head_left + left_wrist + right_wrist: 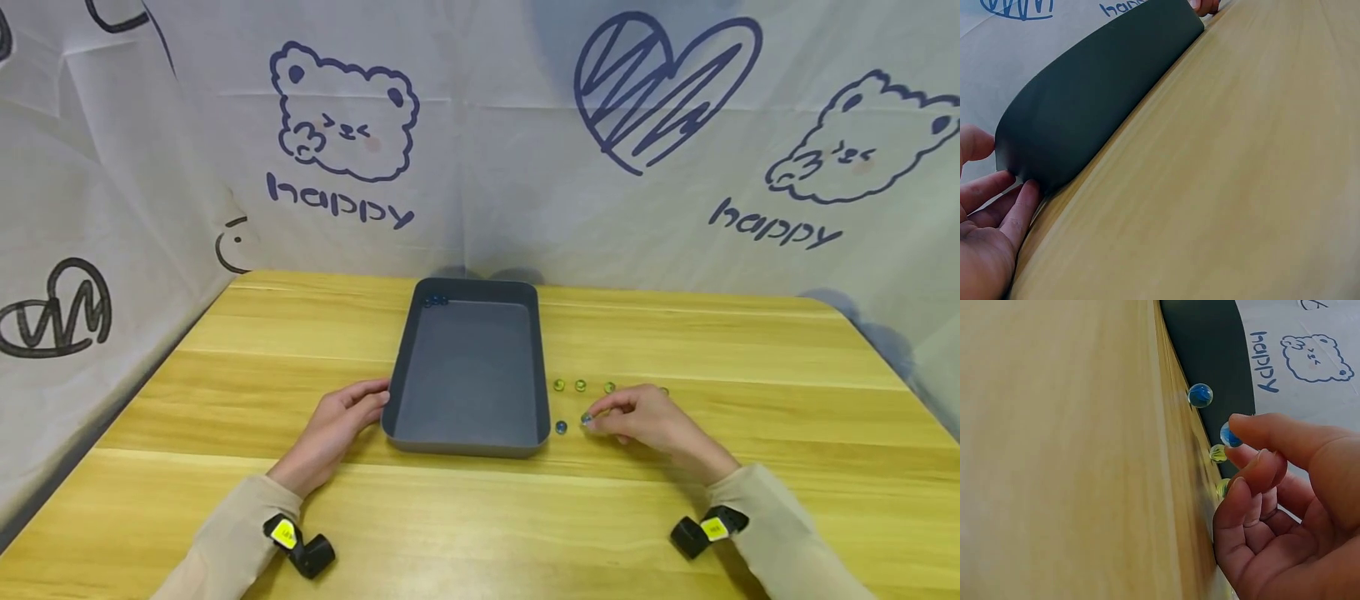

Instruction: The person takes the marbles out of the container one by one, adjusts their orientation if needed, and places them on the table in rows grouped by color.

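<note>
A blue glass marble is pinched between the thumb and a finger of my right hand, to the right of a dark grey tray. Another blue marble lies on the table by the tray's near right corner. Behind it sit several yellow-green marbles in a row, one partly hidden by the right hand. Inside the tray, a few dark blue marbles gather in the far left corner. My left hand touches the tray's left side with its fingertips, the fingers fairly straight.
The wooden table spreads out around the tray. A white cloth with bear and heart drawings hangs behind the far edge and along the left. Each wrist carries a small black camera, such as the left camera.
</note>
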Available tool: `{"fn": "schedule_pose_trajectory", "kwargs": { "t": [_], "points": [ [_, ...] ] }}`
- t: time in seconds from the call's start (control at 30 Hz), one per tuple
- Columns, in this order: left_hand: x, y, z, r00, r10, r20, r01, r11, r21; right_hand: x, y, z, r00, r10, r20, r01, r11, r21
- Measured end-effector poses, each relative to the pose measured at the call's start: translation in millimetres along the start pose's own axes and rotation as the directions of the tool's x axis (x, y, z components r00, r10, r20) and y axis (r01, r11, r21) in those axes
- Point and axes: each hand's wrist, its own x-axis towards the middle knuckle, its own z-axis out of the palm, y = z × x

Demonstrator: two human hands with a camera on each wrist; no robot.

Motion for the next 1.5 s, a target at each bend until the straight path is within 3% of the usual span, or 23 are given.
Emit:
{"fn": "schedule_pose_trajectory", "kwargs": {
  "t": [0.5, 1.0, 1.5],
  "points": [
    [-2.1, 2.2, 0.8, 1.000, 0.013, 0.010, -0.013, 0.999, -0.032, -2.4, 0.6, -1.0, 1.000, 0.002, 0.018, -0.002, 0.999, -0.033],
    [-2.2, 2.7, 0.8, 1.000, 0.011, 0.017, -0.011, 0.999, -0.031, -1.5, 0.7, 5.0, 0.999, -0.044, 0.011, 0.044, 0.997, -0.061],
    [-1.1, 2.2, 0.5, 1.000, 0.011, 0.015, -0.011, 1.000, -0.025, 0.0, 1.5, 1.0, 0.997, -0.022, 0.077, 0.024, 0.999, -0.024]
  ]
}}
